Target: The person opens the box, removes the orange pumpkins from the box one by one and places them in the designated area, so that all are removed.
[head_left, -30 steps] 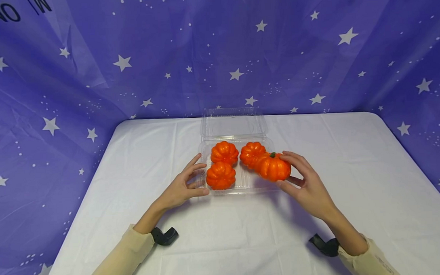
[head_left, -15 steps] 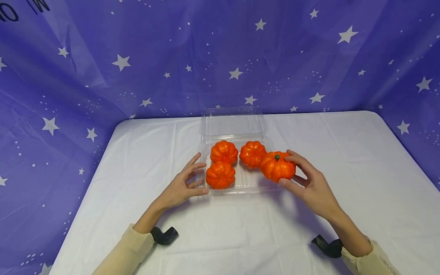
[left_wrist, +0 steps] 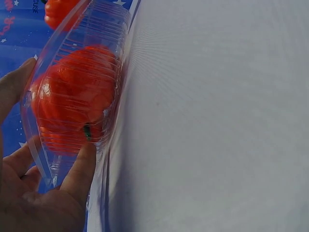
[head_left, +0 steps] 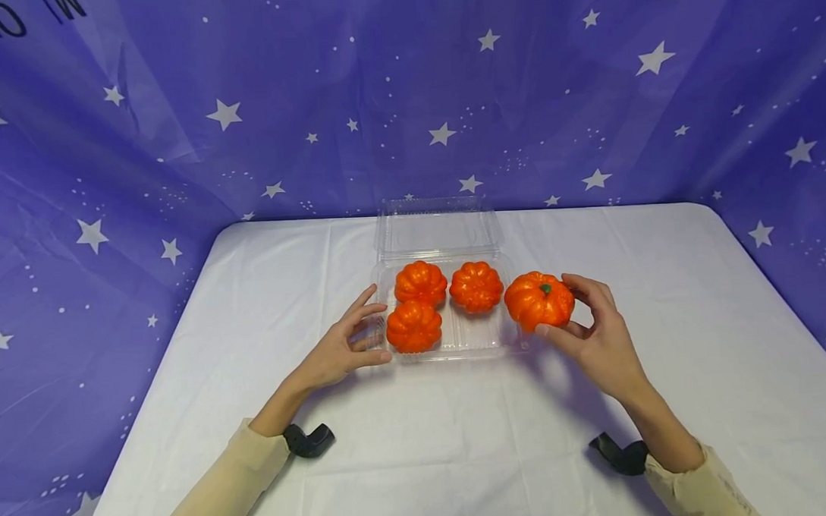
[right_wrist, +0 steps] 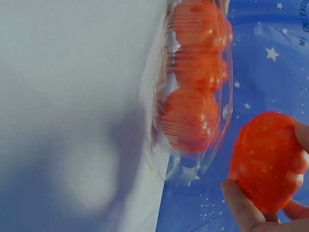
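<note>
My right hand (head_left: 599, 341) holds a small orange toy pumpkin (head_left: 539, 301) with a green stem, thumb in front and fingers behind. It is raised off the table at the right end of the clear plastic clamshell container (head_left: 480, 343); the right wrist view shows the pumpkin (right_wrist: 268, 162) apart from the container wall. Three more pumpkins sit in the container: one back left (head_left: 421, 284), one front left (head_left: 414, 328), one back right (head_left: 476, 288). My left hand (head_left: 337, 350) rests at the container's left end, fingers spread and fairly straight, with fingertips (left_wrist: 84, 157) against the clear wall.
The container's clear lid (head_left: 438, 230) stands hinged back behind the base. A white cloth (head_left: 419, 440) covers the table. A blue-purple star-patterned curtain (head_left: 380, 92) closes off the back and sides. Black curved pieces (head_left: 310, 441) are worn at both wrists.
My right hand has moved right with its pumpkin, from overlapping the back right pumpkin to beside the container's right edge. The left hand and the other pumpkins have stayed put.
</note>
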`<action>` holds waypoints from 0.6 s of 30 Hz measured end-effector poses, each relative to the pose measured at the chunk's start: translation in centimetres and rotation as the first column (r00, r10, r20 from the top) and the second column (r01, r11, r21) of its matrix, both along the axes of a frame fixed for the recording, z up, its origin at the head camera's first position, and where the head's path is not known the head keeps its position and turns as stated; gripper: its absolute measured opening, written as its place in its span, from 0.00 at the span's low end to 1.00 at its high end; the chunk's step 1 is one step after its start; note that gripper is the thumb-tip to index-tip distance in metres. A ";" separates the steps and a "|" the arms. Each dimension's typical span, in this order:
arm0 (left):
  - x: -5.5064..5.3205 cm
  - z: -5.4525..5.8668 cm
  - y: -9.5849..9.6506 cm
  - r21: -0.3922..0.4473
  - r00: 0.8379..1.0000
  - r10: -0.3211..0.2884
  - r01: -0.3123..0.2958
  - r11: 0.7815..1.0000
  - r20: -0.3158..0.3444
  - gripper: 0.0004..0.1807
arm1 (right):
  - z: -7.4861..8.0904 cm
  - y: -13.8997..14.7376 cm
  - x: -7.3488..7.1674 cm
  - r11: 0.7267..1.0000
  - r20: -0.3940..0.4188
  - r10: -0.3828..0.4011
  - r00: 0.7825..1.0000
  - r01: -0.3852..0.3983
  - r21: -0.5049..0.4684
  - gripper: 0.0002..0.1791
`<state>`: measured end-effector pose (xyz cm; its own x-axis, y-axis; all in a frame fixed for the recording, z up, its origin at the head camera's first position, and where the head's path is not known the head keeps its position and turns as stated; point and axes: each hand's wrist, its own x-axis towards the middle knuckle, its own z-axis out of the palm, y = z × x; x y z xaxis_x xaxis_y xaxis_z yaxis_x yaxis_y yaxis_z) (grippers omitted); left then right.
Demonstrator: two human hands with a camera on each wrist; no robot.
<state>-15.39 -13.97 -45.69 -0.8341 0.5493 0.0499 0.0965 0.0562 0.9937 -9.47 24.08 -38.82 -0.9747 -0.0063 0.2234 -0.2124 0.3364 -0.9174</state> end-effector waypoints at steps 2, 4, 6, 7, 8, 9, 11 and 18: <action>0.0 0.0 0.0 -0.004 1.000 -0.001 0.001 1.000 -0.002 0.39 | -0.1 0.3 -0.3 0.999 0.025 -0.034 0.999 0.033 0.027 0.42; 0.0 0.1 0.0 -0.005 1.000 -0.001 0.001 1.000 -0.001 0.39 | -0.3 0.7 -0.6 0.998 0.051 -0.057 0.997 0.056 0.034 0.43; 0.0 0.1 0.0 -0.003 1.000 -0.001 0.001 1.000 0.000 0.39 | -0.6 1.1 -0.9 0.996 0.070 -0.077 0.995 0.074 0.043 0.43; 0.0 0.0 0.0 -0.002 1.000 -0.001 0.001 1.000 0.000 0.39 | -0.7 1.3 -1.1 0.995 0.077 -0.089 0.993 0.086 0.049 0.42; 0.0 0.0 0.0 -0.001 1.000 0.000 0.000 1.000 0.001 0.39 | -0.9 1.5 -1.3 0.994 0.081 -0.101 0.992 0.097 0.056 0.41; 0.0 0.0 0.0 -0.001 1.000 0.000 0.000 1.000 0.001 0.39 | -1.0 1.7 -1.4 0.992 0.082 -0.113 0.990 0.108 0.063 0.41; 0.0 0.0 0.0 -0.002 1.000 -0.001 0.001 1.000 0.000 0.39 | -1.2 2.0 -1.7 0.987 0.081 -0.142 0.987 0.135 0.086 0.40; 0.0 0.0 0.0 0.001 1.000 0.001 -0.001 1.000 0.004 0.39 | -1.5 2.6 -2.6 0.977 0.102 -0.173 0.980 0.158 0.145 0.40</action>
